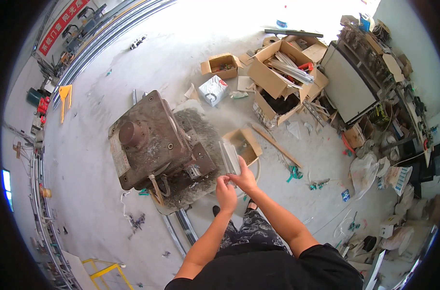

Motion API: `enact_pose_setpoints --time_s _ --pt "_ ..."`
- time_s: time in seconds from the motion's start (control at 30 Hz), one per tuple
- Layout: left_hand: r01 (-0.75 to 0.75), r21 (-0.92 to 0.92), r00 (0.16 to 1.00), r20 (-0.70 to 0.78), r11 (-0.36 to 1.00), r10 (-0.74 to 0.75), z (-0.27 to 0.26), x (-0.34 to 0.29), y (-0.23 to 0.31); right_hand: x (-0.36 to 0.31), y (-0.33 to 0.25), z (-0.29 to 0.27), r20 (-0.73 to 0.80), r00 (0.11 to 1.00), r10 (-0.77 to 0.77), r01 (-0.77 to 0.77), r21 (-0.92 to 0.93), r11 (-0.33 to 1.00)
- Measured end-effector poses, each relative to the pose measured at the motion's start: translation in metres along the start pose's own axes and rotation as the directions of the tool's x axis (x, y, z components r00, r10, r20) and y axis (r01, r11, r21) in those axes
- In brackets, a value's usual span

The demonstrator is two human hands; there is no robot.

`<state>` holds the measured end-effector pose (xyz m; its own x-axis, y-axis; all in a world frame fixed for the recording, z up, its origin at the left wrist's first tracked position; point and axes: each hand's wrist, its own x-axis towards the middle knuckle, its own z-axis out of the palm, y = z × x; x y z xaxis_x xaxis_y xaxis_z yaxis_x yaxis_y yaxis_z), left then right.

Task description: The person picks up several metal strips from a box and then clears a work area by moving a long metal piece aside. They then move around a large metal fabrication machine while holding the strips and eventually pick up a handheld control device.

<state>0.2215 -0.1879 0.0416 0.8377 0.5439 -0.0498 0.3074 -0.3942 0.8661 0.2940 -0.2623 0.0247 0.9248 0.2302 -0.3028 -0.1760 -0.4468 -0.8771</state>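
A small bundle of short, pale metal profile pieces (231,157) is in front of me, tilted away from my body. My right hand (244,177) is closed around its near right side, thumb and fingers along the pieces. Fingers curled, my left hand (226,194) closes on the near end of the same bundle, just beside the right hand. To the left of both hands stands a heavy brown machine (150,137) with a round boss on top and a small metal block (193,170) at its near right side. An open cardboard box (251,145) sits partly behind the pieces.
Farther right, a large cardboard box (270,79) holds long pale profiles. A wooden stick (278,146) lies on the floor. Metal rails (181,229) lie by the machine's near side. Clutter and a white panel (348,84) line the right wall; a yellow stand (64,99) is far left.
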Motion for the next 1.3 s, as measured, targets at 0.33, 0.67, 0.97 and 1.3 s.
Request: enact_pose_setpoints --time_s 0.33,0.67,0.97,1.3 --pt "0.332 -0.452 0.87 0.487 0.828 -0.083 0.001 -0.015 0.005 -0.05 0.055 -0.051 -0.057 0.998 0.028 -0.005 0.38 0.925" --pt "0.376 -0.492 0.41 0.849 0.785 0.335 0.026 -0.084 0.116 -0.266 0.007 -0.072 -0.158 0.987 0.035 0.134 0.919 0.371" --pt "0.379 -0.232 -0.159 0.937 0.896 0.31 0.045 -0.231 0.128 -0.401 0.039 -0.024 -0.403 0.895 0.19 0.416 0.909 -0.031" --pt "0.131 -0.112 -0.41 0.898 0.985 0.157 0.098 -0.407 0.137 -0.525 0.104 -0.083 -0.53 0.666 0.524 0.496 0.84 0.219"
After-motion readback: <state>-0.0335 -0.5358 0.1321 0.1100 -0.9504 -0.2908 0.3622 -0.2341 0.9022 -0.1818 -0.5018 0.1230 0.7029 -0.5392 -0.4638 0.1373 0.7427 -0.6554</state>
